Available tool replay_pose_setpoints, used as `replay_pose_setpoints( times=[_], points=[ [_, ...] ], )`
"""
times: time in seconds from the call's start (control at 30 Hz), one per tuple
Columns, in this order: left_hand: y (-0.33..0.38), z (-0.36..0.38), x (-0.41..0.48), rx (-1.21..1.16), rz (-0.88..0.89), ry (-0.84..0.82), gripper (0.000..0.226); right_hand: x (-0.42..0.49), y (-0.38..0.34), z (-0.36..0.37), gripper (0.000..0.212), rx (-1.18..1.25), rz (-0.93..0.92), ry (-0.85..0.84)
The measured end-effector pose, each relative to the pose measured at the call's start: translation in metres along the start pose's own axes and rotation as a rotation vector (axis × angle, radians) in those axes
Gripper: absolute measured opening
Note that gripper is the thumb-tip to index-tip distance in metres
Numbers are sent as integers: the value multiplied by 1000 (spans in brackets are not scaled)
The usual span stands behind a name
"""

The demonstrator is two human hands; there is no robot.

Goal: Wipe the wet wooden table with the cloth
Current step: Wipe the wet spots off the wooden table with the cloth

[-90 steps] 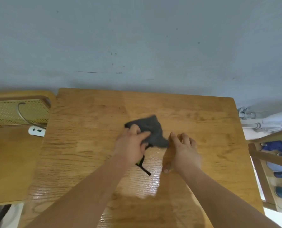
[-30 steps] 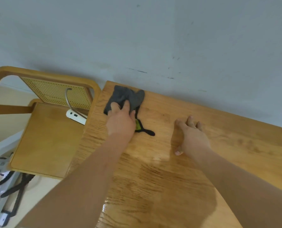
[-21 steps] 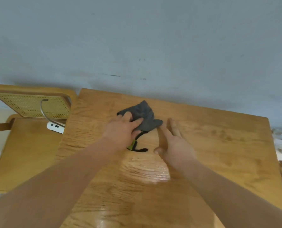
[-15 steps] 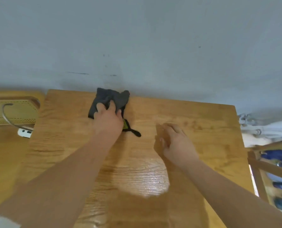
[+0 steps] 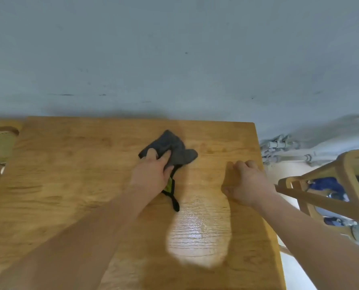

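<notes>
**Desk:** Head view: where is the cloth?

**Photographer:** The grey cloth [image 5: 170, 149] lies bunched on the wooden tabletop [image 5: 69, 174], at about 1 o'clock from its middle and short of the far edge by the wall. The left hand [image 5: 151, 176] presses down on it, fingers laid over the near part of the fabric. I see no pinch. A black strap [image 5: 173, 198] with a green tag trails from under the palm toward 6 o'clock.

**Desk:** And the other hand?

**Photographer:** The right hand [image 5: 247, 181] rests on the bare wood at 3 o'clock from the cloth, near the right edge. Its fingers are loosely bent and it holds nothing. The two hands are well apart.

**Desk:** What does the next stroke turn on?

**Photographer:** The shiny wet patch [image 5: 199, 231]. It sits at 5 o'clock from the cloth, between the forearms, and its long axis runs from 12 to 6. The left hand already has the cloth. My reading is that a pull toward 5 o'clock would run the cloth along the patch's length. The right hand seems only to brace.

**Desk:** Anything else?

**Photographer:** A wooden chair [image 5: 342, 181] stands off the tabletop at 3 o'clock.
</notes>
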State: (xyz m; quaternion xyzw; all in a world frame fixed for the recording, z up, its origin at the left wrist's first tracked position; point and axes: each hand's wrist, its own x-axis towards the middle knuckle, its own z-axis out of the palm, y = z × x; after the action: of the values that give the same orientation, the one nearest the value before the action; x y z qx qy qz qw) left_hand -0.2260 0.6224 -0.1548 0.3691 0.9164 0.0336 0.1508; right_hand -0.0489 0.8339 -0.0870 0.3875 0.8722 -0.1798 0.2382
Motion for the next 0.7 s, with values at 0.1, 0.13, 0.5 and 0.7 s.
replay_pose_setpoints(
  times=[0.1, 0.13, 0.5, 0.7],
  points=[
    [46, 15, -36, -65, -181, 50, 58, 2, 26, -5, 100, -38, 10, -39],
    [58, 19, -48, -66, -112, 17, 58, 3, 30, -3, 103, -63, 16, -57],
    [96, 10, 8, -70, -443, 52, 58, 15, 60, 11, 124, -47, 44, -42],
    [153, 11, 42, -21, 258, -50, 55, 25, 58, 6, 109, -83, 20, -83]
  ],
)
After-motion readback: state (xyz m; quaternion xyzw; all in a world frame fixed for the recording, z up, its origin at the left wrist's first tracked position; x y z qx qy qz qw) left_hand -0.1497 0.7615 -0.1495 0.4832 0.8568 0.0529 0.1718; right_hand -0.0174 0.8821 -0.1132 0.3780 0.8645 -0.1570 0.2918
